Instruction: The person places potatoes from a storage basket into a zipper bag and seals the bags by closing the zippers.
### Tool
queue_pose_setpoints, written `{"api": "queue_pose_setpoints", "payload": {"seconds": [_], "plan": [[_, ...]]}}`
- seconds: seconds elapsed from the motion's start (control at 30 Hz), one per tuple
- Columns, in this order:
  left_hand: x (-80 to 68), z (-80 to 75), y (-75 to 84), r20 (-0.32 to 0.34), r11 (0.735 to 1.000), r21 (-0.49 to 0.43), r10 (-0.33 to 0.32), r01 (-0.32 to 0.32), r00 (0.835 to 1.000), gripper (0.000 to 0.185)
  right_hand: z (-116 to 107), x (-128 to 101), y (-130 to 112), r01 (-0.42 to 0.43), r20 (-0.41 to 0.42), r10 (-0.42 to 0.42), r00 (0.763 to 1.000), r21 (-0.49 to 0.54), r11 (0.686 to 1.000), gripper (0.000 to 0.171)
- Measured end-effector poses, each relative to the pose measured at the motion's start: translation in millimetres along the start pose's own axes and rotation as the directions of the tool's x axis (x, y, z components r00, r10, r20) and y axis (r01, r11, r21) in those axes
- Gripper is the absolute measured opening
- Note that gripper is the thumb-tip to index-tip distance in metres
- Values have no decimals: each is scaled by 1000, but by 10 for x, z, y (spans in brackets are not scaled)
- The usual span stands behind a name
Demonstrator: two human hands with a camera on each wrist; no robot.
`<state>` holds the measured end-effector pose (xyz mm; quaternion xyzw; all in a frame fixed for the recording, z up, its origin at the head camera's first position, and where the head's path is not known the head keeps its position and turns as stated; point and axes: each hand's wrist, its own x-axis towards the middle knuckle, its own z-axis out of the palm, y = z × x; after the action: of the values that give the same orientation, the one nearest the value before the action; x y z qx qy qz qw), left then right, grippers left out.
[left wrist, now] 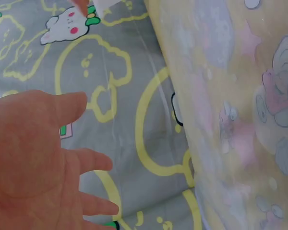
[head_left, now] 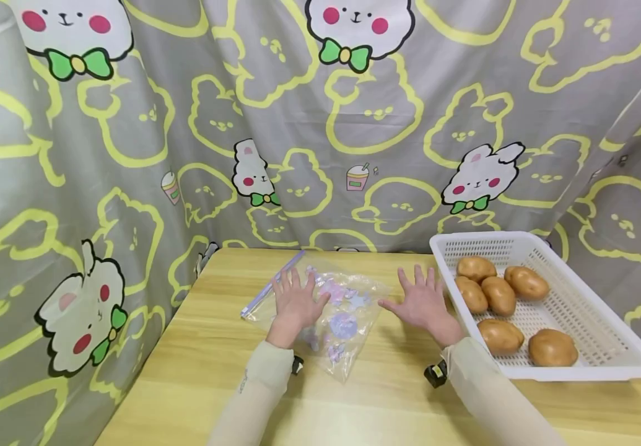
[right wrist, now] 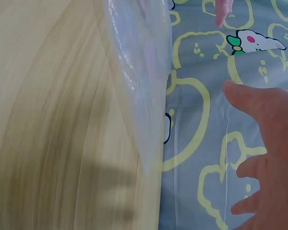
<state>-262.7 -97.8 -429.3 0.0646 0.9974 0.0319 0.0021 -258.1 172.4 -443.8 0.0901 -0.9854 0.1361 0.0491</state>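
A clear zip bag (head_left: pixel 344 325) with a purple slider edge and pastel cartoon prints lies flat on the wooden table. Over its left part hovers my left hand (head_left: pixel 296 303), fingers spread and holding nothing. My right hand (head_left: pixel 423 305) is spread too, between the bag and a white plastic basket (head_left: pixel 582 371), with nothing in its grasp. Several brown potatoes (head_left: pixel 500 336) lie inside the basket. In the left wrist view the left hand (left wrist: pixel 33 158) shows its palm and extended fingers, the printed bag (left wrist: pixel 249 110) to the side. The right wrist view shows the right hand (right wrist: pixel 273 143) with thumb extended.
The light wooden table (head_left: pixel 186 384) spreads in front of me. A grey curtain (head_left: pixel 309 124) with yellow outlines and white cartoon animals hangs behind it and on both sides. Each wrist wears a small black camera (head_left: pixel 436 373). The basket stands at the table's right side.
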Motion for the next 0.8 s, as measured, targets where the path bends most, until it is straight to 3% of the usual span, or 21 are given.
{"api": "queue_pose_setpoints", "payload": {"seconds": [0.17, 0.37, 0.6, 0.8], "plan": [[99, 14, -144, -61, 998, -63, 8, -12, 998, 64, 66, 130, 2, 37, 20, -39, 999, 105, 994, 87], [248, 79, -459, -100, 993, -111, -38, 27, 994, 58, 261, 319, 12, -38, 125, -3, 992, 324, 945, 78], [355, 153, -868, -54, 986, -162, -57, 48, 997, 54, 444, 505, 16, -36, 106, -4, 994, 375, 926, 69], [370, 177, -1087, -22, 977, -197, -93, 87, 995, 54, 540, 588, 72, -23, 119, -32, 992, 434, 901, 66]]}}
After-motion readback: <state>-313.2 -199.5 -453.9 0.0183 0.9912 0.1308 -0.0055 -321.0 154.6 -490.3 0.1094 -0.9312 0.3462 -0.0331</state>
